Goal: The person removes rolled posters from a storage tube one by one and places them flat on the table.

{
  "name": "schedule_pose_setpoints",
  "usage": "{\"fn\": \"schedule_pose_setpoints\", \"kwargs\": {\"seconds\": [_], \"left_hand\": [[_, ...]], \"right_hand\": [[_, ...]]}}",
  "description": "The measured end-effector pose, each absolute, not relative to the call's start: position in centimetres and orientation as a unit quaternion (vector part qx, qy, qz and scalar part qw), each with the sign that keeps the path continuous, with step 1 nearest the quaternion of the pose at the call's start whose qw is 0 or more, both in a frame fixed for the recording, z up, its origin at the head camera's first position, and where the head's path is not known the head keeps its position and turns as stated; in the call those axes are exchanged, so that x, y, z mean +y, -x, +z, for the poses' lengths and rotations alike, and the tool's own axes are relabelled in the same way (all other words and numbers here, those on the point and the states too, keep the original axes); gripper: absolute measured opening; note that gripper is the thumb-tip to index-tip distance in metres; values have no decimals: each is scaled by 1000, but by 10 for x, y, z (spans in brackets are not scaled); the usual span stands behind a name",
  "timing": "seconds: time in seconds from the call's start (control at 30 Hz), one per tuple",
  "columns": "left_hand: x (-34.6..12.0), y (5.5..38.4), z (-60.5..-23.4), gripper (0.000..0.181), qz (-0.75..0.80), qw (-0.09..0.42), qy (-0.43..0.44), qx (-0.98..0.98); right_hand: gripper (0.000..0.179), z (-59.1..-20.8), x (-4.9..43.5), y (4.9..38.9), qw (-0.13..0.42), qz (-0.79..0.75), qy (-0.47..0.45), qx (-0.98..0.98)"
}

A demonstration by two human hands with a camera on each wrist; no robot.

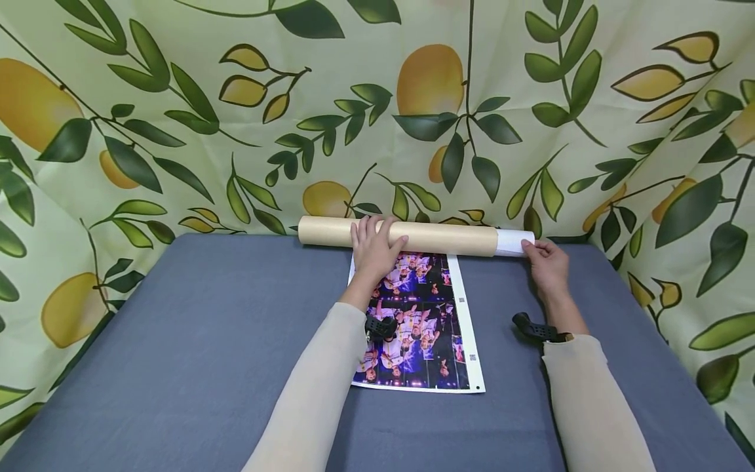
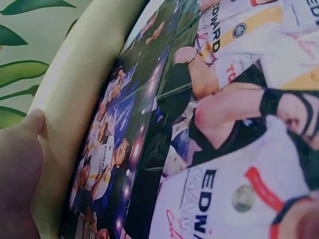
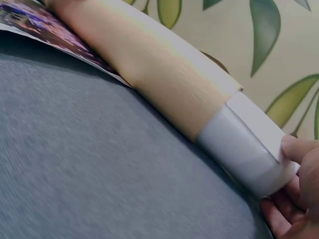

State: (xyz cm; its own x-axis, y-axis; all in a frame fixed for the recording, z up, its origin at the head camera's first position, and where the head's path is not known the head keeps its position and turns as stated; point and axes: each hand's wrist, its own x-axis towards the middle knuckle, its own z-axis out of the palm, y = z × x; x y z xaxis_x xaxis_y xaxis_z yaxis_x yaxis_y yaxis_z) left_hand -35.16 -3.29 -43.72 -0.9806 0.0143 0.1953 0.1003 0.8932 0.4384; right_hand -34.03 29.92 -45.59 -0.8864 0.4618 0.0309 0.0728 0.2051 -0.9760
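Note:
A long tan cardboard tube (image 1: 448,238) lies across the far end of the table. My left hand (image 1: 374,249) rests on it left of its middle, fingers spread over the top. From the tube's right end sticks out a white paper roll (image 1: 510,242), whose loose edge shows in the right wrist view. My right hand (image 1: 548,262) pinches this roll at its outer end, thumb on top and fingers beneath (image 3: 286,209). Below the tube, a printed photo sheet (image 1: 421,328) with a white border lies flat, partly covered by my left arm; its far edge meets the tube.
A grey-blue cloth covers the table (image 1: 248,341). Behind it and at both sides hangs a curtain (image 1: 354,59) printed with leaves and yellow fruit, close to the tube. Each wrist carries a black band (image 1: 539,330) with a camera.

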Motion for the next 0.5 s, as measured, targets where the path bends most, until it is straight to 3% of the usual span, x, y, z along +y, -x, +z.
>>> {"fn": "schedule_pose_setpoints", "kwargs": {"seconds": [0.3, 0.5], "left_hand": [[-33, 355, -437, 55, -222, 91, 34, -970], [-39, 353, -437, 55, -222, 78, 38, -971]], "right_hand": [[14, -452, 316, 334, 228, 616, 240, -715], [14, -448, 337, 326, 237, 653, 273, -666]]}}
